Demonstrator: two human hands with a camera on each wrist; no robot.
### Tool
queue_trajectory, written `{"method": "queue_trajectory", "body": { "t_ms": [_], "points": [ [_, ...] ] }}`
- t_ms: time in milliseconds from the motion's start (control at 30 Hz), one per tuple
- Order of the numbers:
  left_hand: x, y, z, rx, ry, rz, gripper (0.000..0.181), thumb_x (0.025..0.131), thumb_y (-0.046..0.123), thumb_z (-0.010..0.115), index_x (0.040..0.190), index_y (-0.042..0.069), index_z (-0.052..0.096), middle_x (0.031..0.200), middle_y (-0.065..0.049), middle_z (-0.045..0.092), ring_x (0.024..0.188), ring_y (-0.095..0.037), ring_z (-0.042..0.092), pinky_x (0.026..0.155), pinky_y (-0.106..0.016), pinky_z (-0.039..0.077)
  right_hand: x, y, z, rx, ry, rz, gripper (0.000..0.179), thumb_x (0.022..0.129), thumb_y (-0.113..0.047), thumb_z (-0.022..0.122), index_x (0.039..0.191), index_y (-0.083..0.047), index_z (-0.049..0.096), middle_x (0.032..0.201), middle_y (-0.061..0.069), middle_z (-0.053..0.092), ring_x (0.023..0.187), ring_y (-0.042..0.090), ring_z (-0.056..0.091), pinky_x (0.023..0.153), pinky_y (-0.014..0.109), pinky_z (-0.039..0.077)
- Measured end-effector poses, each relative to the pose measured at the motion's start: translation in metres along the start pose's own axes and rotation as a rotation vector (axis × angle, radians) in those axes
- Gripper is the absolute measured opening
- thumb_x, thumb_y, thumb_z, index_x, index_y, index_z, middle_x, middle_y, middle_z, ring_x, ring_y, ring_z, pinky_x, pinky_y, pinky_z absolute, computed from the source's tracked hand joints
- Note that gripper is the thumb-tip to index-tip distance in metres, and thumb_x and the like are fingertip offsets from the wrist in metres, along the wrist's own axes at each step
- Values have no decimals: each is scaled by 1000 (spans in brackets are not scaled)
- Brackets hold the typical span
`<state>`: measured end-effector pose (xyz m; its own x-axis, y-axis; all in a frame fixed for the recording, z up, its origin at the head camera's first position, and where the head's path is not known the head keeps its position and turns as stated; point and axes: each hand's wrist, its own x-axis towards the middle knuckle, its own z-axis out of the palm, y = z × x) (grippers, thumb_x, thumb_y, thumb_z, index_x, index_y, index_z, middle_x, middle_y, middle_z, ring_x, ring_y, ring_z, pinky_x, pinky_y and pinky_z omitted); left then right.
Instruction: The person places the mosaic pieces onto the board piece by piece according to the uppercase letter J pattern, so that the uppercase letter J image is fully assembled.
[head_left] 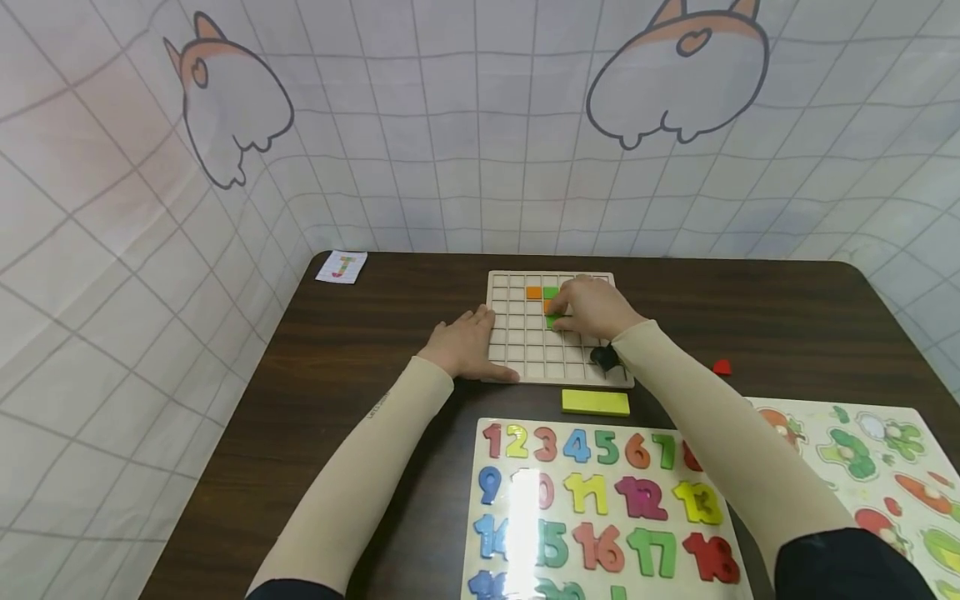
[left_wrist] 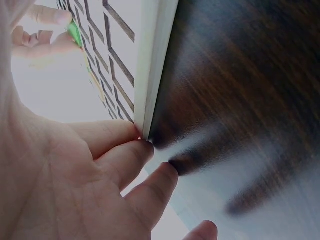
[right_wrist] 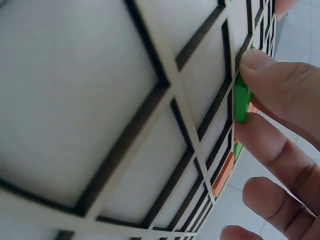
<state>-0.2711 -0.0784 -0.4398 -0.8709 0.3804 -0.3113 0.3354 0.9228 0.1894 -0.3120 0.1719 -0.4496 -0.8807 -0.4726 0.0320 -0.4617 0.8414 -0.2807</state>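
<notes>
A pale wooden grid board point(head_left: 517, 333) lies on the dark table. My left hand point(head_left: 467, 343) rests along its left edge, fingers extended; in the left wrist view several fingertips point(left_wrist: 135, 132) touch the rim and the tabletop. Over the upper middle of the grid, my right hand point(head_left: 592, 307) pinches a green square tile point(right_wrist: 241, 100) between thumb and index finger, at a grid cell. Just above it, another orange tile is partly hidden by the fingers. Farther up sit a green tile point(head_left: 551, 292) and an orange tile point(head_left: 533, 293), side by side.
A yellow-green block point(head_left: 596, 402) lies in front of the grid. Nearer are a number puzzle point(head_left: 592, 454) and, to the right, a vegetable puzzle point(head_left: 813, 414). A small red piece point(head_left: 722, 367) lies beside the right forearm. A card point(head_left: 342, 267) lies at the far left corner.
</notes>
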Motion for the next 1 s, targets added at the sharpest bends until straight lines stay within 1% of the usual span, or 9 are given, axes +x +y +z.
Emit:
{"method": "queue_trajectory", "body": {
  "t_ms": [233,367,467,533,600,667,767,800,1000],
  "points": [
    [2,2,3,-1,-5,8,122,78,77,73,167,10,21,175,-10,20,161,-32,27,125,-66,27,-3,2,1,39,-10,17,25,87,-26,85,109,-14,83,102,3,78,101,23,70,95,45,57],
    [2,3,4,2,-8,10,122,78,78,72,167,10,21,175,-10,21,161,-31,27,125,-66,27,-7,6,0,62,-24,28,23,90,-27,83,109,-15,82,105,3,78,102,22,70,94,45,57],
    [2,4,4,6,-11,11,122,78,78,72,167,10,22,175,-10,21,161,-32,27,125,-65,27,-14,14,-3,89,-25,44,21,93,-28,80,110,-16,82,109,3,78,103,22,70,95,46,57],
    [2,4,3,7,-10,12,122,78,78,72,167,10,22,175,-10,22,161,-32,27,124,-66,28,-21,20,-6,107,-21,51,20,95,-28,78,110,-15,82,111,4,77,103,23,69,99,48,55],
    [2,4,2,2,-4,14,123,78,77,73,166,9,22,175,-11,22,161,-32,28,124,-66,29,-30,27,-11,123,-14,52,20,96,-26,76,110,-14,82,113,6,78,104,23,70,98,50,55],
    [1,4,1,-2,1,15,123,77,76,74,166,9,22,175,-11,22,161,-32,28,123,-67,29,-40,36,-15,121,-13,51,19,97,-25,75,111,-14,82,114,7,78,101,24,70,95,49,56],
    [2,2,1,-4,2,14,123,78,76,73,167,9,21,175,-11,22,161,-32,27,123,-66,30,-56,50,-20,107,-19,55,19,98,-23,74,112,-13,81,114,8,79,96,22,71,84,45,58],
    [2,2,2,-1,1,15,123,78,77,73,167,9,21,175,-11,21,161,-32,27,123,-66,30,-61,54,-22,99,-22,56,19,98,-23,74,112,-13,81,113,8,79,93,21,71,83,45,59],
    [2,-1,1,-4,-3,18,124,77,77,73,167,9,20,175,-11,21,161,-32,26,123,-67,29,-92,72,-31,99,-66,101,13,97,-22,74,107,-15,81,105,6,80,81,13,68,80,43,60]
  ]
}}
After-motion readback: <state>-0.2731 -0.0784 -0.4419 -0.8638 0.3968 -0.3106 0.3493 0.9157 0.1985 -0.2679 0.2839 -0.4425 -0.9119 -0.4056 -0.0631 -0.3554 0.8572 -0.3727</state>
